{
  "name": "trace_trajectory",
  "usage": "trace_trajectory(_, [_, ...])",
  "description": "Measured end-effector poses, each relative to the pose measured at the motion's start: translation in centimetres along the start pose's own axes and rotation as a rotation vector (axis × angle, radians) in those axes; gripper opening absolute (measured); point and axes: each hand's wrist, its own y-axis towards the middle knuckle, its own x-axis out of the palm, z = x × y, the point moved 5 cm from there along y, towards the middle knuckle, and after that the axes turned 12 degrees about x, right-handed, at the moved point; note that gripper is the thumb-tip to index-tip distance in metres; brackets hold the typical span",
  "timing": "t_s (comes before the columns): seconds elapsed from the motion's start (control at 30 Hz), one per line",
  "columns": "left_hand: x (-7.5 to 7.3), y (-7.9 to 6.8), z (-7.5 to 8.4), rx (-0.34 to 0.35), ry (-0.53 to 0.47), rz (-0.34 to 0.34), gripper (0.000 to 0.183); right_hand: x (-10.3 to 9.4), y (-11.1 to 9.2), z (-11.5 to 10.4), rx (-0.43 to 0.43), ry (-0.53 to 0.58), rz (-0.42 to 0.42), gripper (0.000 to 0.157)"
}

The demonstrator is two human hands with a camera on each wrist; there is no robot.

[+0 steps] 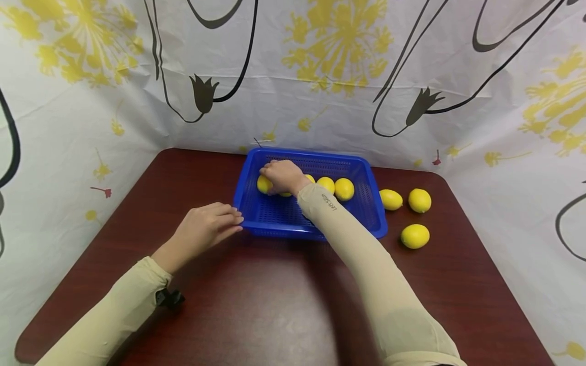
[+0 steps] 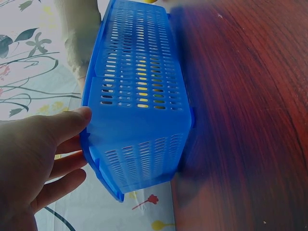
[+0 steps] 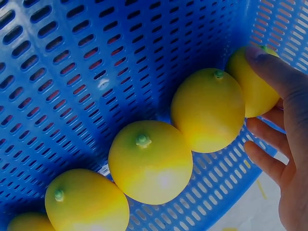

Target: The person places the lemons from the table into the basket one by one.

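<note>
- Head view: left hand [image 1: 206, 226], thumb and fingers barely parted, pinches the basket [image 1: 284, 229] at its near-left corner, likely to steady it; how firmly is hard to tell
- Right hand [image 1: 284, 175] curls round the end lemon [image 3: 252, 91] inside, beside a row of lemons [image 3: 150, 163]
- Three loose lemons [image 1: 415, 236] lie on the table [image 1: 274, 295], right of the basket

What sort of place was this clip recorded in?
Probably a makeshift indoor filming corner: white flower-printed sheeting lines three sides of a dark reddish-brown wood-look table, which bears a blue perforated plastic basket and yellow oval lemons.
</note>
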Motion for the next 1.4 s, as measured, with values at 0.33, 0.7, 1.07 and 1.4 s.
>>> trace_trajectory(0.33, [0.0,0.1,0.0,0.001,0.002,-0.006,0.020,0.2,0.1,0.0,0.008,0.011,-0.026,0.052])
trace_trajectory(0.7, [-0.1,0.1,0.1,0.018,0.004,0.012,0.023,0.2,0.2,0.0,0.035,0.036,-0.067,0.048])
trace_trajectory(1.07, [0.1,0.1,0.2,0.019,0.019,0.008,0.021,-0.5,-0.6,0.9,0.058,0.066,-0.074,0.055])
trace_trajectory(1.4, [-0.1,0.3,0.4,0.000,0.016,-0.021,0.018,-3.4,-1.8,3.9,0.091,0.122,-0.116,0.065])
